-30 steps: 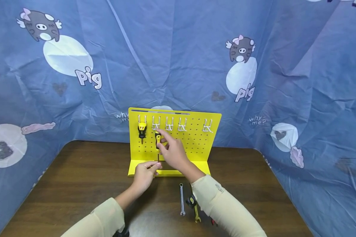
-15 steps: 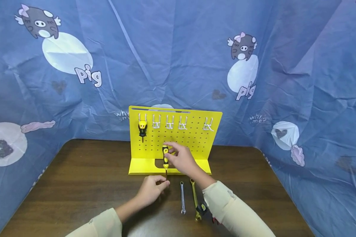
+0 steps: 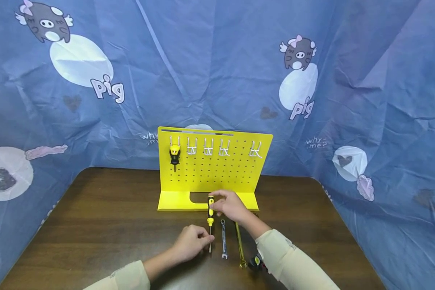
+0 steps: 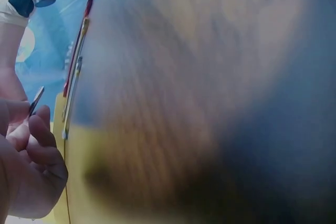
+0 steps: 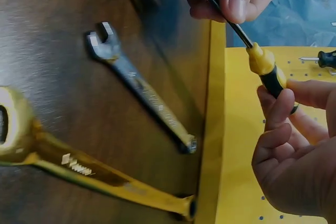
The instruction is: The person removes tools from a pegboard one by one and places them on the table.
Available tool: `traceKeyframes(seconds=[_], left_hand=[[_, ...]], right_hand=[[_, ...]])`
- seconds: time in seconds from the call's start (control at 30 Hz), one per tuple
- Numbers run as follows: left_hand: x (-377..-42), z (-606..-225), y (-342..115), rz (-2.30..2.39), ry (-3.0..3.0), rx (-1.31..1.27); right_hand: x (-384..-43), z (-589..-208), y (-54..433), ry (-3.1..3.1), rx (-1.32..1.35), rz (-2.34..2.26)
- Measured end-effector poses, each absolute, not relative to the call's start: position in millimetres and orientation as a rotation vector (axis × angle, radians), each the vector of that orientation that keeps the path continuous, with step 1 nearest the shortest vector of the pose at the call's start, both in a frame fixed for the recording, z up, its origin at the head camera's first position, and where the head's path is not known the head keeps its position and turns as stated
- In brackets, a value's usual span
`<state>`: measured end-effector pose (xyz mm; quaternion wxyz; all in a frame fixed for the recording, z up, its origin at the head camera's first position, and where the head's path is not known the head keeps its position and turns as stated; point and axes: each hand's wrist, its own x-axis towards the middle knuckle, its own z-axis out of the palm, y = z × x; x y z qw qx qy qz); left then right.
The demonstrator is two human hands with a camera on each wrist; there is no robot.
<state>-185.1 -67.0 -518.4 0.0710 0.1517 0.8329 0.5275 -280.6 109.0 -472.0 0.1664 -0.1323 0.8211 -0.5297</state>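
Note:
A yellow-and-black screwdriver [image 3: 210, 211] is held between both hands in front of the pegboard, handle toward the board and tip toward the person. My right hand [image 3: 231, 206] pinches its handle between thumb and fingers, as the right wrist view shows closely. With thumb and forefinger my left hand [image 3: 193, 242] pinches the metal shaft [image 5: 220, 11] near its tip. Just right of it lie a silver wrench [image 3: 224, 239] and a longer gold wrench [image 3: 240, 245] on the table. In the left wrist view the left hand [image 4: 34, 166] has the shaft's tip end showing past its fingers.
The yellow pegboard [image 3: 203, 173] stands at the table's back, with several white hooks along its top. A stubby screwdriver [image 3: 175, 155] hangs on the leftmost hook. The brown table [image 3: 105, 217] meets a blue curtain [image 3: 217, 80] behind and at the sides.
Both hands have brought the screwdriver from close to the pegboard's second hook down and toward the person, slightly right, above the table beside the silver wrench. Both have kept their grip.

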Motion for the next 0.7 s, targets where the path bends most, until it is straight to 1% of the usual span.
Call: traceKeyframes(seconds=[0.27, 0.7], left_hand=[[-181, -520, -59, 1.475, 2.593, 0.452], [-182, -521, -55, 1.336, 2.736, 0.356]], right_hand=[[-275, -489, 118, 2.320, -0.353, -1.392], [-268, -505, 117, 2.351, -0.305, -1.300]])
